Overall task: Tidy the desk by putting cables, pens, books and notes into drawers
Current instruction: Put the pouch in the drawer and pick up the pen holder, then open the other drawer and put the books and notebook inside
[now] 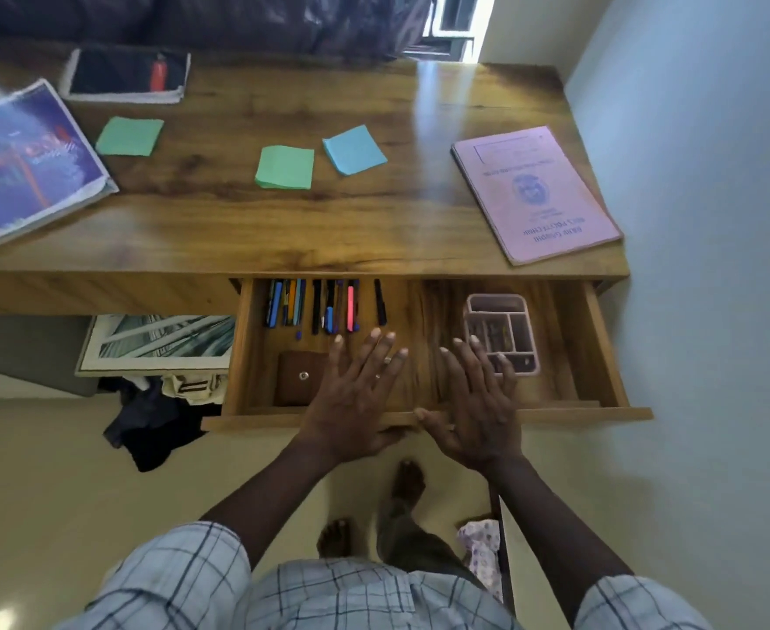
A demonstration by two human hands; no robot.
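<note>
Over the open drawer (579,414) of a wooden desk (219,211), both of the person's hands hover palm-down and hold nothing. The left hand (357,402) has its fingers straight and slightly spread, with a ring (387,359) on one of them, and its thumb is tucked at the drawer's front edge. The right hand (479,413) lies just beside it, fingers also straight and fanned apart, the thumb resting on the same front edge. Whether the palms touch the wood cannot be told. Inside the drawer, a row of pens (324,307) lies along the back on the left, a brown pouch (299,377) sits near the front left corner beside the left hand, and a pink tray (502,331) with compartments stands toward the right, partly behind the right hand's fingertips. On the desk top, a pink notebook (537,194) lies at the right edge, a blue book (28,162) at the far left, and a black book (125,75) with a small red object (158,74) on it at the back left. Three pads of notes lie apart between them: the left green notes (129,136), the middle green notes (284,168) and, just beside those, the blue notes (354,150).
</note>
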